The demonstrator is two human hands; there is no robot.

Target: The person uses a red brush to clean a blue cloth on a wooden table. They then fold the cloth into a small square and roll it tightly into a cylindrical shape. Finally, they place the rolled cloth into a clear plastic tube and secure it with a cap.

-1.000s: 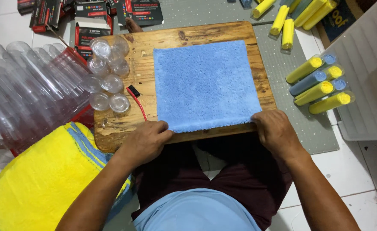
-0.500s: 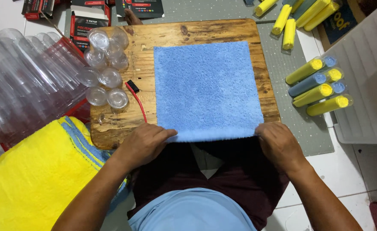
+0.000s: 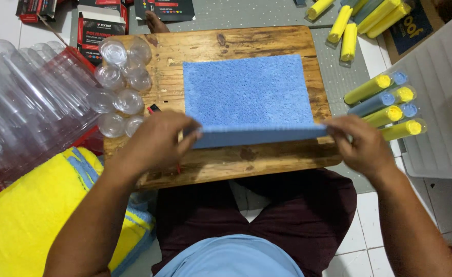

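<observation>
From the head camera, looking straight down, a blue cloth (image 3: 249,92) lies spread on a wooden board (image 3: 226,43) that rests across the person's lap. Its near edge is lifted off the wood and folded up into a narrow band running from side to side. The left hand (image 3: 156,141) is pinched shut on the left end of that raised edge, thumb and fingers closed on the fabric. The right hand (image 3: 362,143) is closed on the right end in the same way, so the two hands are well apart, one at each near corner of the cloth. The rest of the cloth lies flat on the middle of the board, with bare wood showing in front of the fold and along the left side. On the left part of the board sits a cluster of clear round caps (image 3: 121,87), and beyond the board's left edge lies a heap of clear plastic tubes (image 3: 26,107). A yellow towel (image 3: 26,220) with a blue stripe lies by the person's left knee. To the right, on a grey mat (image 3: 338,77), lie clear tubes with rolled yellow and blue cloths inside (image 3: 385,105), near a white tray (image 3: 441,102). More yellow rolls (image 3: 349,23) lie at the top, and dark printed boxes (image 3: 100,25) at the top left
</observation>
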